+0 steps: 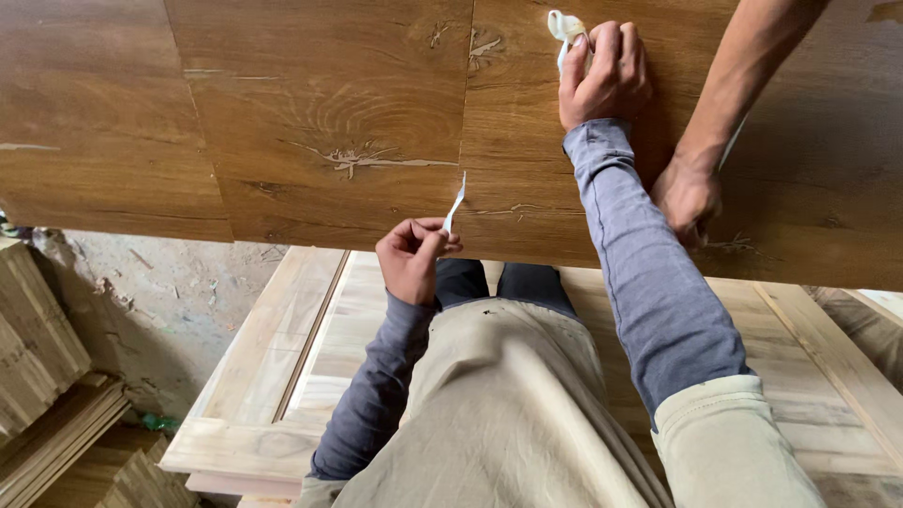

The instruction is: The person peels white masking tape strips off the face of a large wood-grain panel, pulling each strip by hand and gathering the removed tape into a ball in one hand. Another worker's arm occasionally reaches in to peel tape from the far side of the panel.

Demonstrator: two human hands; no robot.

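A large veneered panel point(329, 122) lay across the top of the view, resting over an unfinished door frame point(282, 376) that lay flat below it. At the panel's near edge, the left hand point(412, 259) pinched a thin strip of tape point(455, 205) that rose onto the panel. Farther in and to the right, the right hand point(605, 75) pressed a wad of cloth point(564, 28) on the panel. Right of it, another person's hand point(689, 198) rested on the panel. Stacked boards point(42, 376) stood on the floor point(160, 292) at far left.
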